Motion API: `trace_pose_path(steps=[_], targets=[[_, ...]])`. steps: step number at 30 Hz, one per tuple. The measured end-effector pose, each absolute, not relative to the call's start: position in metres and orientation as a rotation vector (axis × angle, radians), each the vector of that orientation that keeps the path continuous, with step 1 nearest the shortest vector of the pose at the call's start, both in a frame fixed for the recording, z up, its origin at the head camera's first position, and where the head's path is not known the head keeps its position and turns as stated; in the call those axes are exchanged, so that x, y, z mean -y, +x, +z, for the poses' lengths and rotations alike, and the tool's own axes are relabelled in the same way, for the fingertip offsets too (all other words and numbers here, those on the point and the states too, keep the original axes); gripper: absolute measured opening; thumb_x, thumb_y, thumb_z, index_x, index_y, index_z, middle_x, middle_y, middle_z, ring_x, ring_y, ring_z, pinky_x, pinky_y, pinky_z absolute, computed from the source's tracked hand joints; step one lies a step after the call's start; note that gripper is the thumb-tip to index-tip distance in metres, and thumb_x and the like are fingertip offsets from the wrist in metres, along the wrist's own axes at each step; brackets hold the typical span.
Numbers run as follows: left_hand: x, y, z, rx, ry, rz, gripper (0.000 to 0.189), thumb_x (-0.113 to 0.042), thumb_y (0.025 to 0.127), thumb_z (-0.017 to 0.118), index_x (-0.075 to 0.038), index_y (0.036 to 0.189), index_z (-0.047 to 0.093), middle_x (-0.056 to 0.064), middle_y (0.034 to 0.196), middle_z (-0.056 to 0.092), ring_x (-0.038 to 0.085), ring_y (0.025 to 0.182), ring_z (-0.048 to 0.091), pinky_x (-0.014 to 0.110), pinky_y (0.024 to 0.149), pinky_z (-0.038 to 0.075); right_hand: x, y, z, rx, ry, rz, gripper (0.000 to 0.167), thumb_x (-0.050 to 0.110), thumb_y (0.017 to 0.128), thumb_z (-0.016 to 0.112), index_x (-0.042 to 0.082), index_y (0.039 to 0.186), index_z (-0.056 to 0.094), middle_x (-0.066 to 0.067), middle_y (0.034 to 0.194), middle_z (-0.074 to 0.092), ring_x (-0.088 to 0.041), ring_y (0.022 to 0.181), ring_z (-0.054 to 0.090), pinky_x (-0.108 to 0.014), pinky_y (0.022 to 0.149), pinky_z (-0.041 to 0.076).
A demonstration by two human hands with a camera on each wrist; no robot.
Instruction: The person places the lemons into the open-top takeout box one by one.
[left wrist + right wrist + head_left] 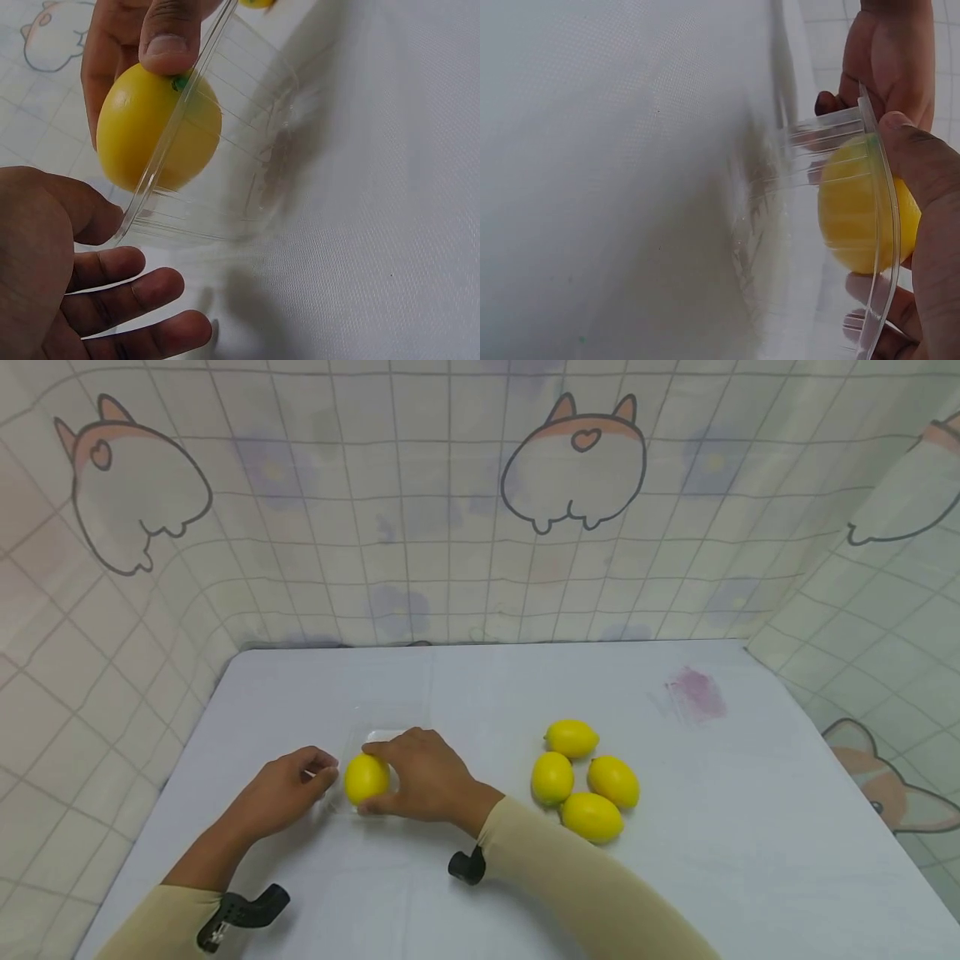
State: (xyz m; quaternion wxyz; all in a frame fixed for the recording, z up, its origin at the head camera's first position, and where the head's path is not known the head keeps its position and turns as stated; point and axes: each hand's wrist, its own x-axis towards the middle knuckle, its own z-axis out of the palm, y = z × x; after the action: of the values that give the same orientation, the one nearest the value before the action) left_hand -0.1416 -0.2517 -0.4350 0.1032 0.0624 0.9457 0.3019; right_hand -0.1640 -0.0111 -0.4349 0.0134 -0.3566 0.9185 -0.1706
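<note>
A yellow lemon [367,779] with a green stem spot sits partly below the rim of a clear plastic container [889,225]. My right hand [427,777] grips this lemon, thumb on one side and fingers on the other. At the container's left edge, my left hand [281,793] pinches the rim with its thumb side. Its other fingers [127,289] extend loosely outside the wall in the left wrist view. Several more lemons [589,817] lie grouped on the table to the right of my right hand.
A white-covered table [480,893] carries everything. Behind and beside it hang grid-patterned curtains [420,552] with cartoon animals. A pinkish, transparent-looking patch [697,693] lies at the table's back right. Black wrist mounts [243,910] stick out below both sleeves.
</note>
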Motion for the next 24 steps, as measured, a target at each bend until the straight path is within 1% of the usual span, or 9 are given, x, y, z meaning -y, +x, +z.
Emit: trace_pose_path(steps=[8,12,17,24], targets=[[0.2512,-0.1419,-0.4344,-2.802,0.194,0.888,0.029,-0.028,0.103,0.059,-0.005,0.119,0.066,0.006,0.107,0.070,0.023,0.093,0.064,0.040,0.076,0.056,0.0164,-0.1628,-0.4351,-2.843,-1.081,-0.500,0.077,0.069,0.086,0.068,0.024,0.147,0.056,0.010,0.137,0.063,-0.015,0.123,0.055,-0.036,0.112,0.033],[0.2504,-0.1420,-0.4338,-2.798,0.190,0.890,0.029,-0.028,0.103,0.059,-0.005,0.119,0.066,0.007,0.107,0.070,0.021,0.091,0.065,0.039,0.075,0.056,0.0160,-0.1629,-0.4360,-2.835,-1.093,-0.485,0.069,0.065,0.089,0.068,0.024,0.144,0.059,0.012,0.136,0.063,-0.015,0.121,0.056,-0.035,0.112,0.033],[0.2493,-0.1417,-0.4332,-2.789,0.175,0.888,0.029,-0.028,0.103,0.059,-0.004,0.119,0.065,0.006,0.105,0.070,0.020,0.089,0.065,0.038,0.074,0.056,0.0142,-0.1636,-0.4364,-2.838,-1.115,-0.477,0.058,0.058,0.092,0.068,0.024,0.139,0.065,0.014,0.131,0.066,-0.013,0.117,0.057,-0.034,0.109,0.035],[0.2475,-0.1398,-0.4324,-2.765,0.128,0.883,0.028,-0.030,0.103,0.058,-0.005,0.115,0.066,0.004,0.098,0.069,0.020,0.087,0.064,0.038,0.072,0.056,0.0120,-0.1637,-0.4357,-2.851,-1.119,-0.463,0.053,0.056,0.093,0.068,0.023,0.135,0.067,0.012,0.127,0.068,-0.012,0.117,0.059,-0.035,0.111,0.035]])
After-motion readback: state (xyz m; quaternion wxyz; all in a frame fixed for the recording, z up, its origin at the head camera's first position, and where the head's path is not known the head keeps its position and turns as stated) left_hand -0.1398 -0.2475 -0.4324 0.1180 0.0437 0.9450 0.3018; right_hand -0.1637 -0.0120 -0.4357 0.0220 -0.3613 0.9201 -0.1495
